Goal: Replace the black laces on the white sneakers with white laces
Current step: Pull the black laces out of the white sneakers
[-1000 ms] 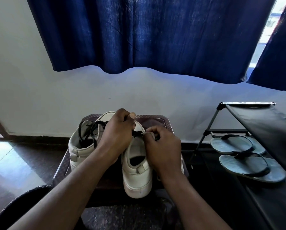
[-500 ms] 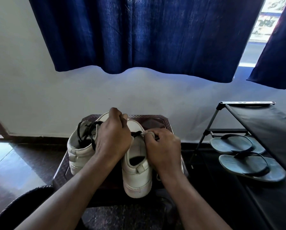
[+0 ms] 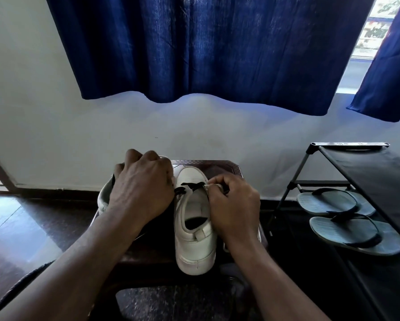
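2 white sneakers sit on the dark stool [image 3: 217, 163], heels toward the camera.

Centre sneaker [image 3: 194, 239]: fully in view, sitting between the 2 hands. The black lace [image 3: 190, 186] shows only at the toe end of the opening, as 1 short crossing.

Right hand [image 3: 235, 205]: pressed against the centre sneaker's right flank. Thumb and forefinger pinch the upper edge right where the lace's right end arrives. Cannot tell whether the lace itself is inside the pinch.

Left hand [image 3: 143, 191]: fingers curled, knuckles up, sitting on top of the left sneaker [image 3: 102, 200] and covering most of it, so only the outer side shows. The lace's left end runs up to the thumb side of this hand. Cannot tell whether it is gripped or just touching.

Delta vs 0.5 s ago:
- The left hand has shifted left, off the centre sneaker's front and onto the left sneaker.
- The centre sneaker's toe and the lace crossing are now exposed.
- The loose black lace that showed on the left sneaker is now hidden under the hand.
- The right hand is in the same spot with the same pinch.
- 1.0 s ago the left thumb stuck up; now it is tucked.

To the right, 2 grey flip-flops [image 3: 328, 202] lie on a black rack [image 3: 368, 172]. A blue curtain [image 3: 217, 54] hangs above.
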`<state>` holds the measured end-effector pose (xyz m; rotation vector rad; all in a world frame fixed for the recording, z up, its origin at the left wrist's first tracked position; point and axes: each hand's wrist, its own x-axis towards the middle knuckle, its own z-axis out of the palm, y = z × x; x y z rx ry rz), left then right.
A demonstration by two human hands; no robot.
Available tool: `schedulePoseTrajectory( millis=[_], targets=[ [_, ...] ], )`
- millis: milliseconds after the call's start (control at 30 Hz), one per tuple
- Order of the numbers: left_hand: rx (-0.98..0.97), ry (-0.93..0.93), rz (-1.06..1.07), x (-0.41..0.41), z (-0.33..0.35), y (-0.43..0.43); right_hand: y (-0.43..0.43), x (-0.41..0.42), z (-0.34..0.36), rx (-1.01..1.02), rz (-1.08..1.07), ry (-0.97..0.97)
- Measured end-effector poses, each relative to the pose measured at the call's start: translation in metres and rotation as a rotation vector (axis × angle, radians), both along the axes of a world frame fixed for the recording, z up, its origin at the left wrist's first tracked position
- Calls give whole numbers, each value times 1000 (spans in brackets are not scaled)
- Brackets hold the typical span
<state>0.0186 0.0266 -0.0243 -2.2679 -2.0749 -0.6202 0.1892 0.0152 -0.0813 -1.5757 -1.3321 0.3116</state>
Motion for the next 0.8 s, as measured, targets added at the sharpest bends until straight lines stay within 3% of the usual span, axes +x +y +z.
schedulePoseTrajectory(
  millis=[167,300,600,800],
  targets=[
    [181,-67,-75,3,-4,-11,-5,-1,3,59,-38,-47],
    [44,-130,-121,16,-4,-20,-7,1,6,64,83,-78],
    [146,-142,-37,22,-14,-21,1,-1,19,-54,411,-135],
    [104,-246,-4,20,-19,-20,7,-1,12,-72,381,-233]
  ],
)
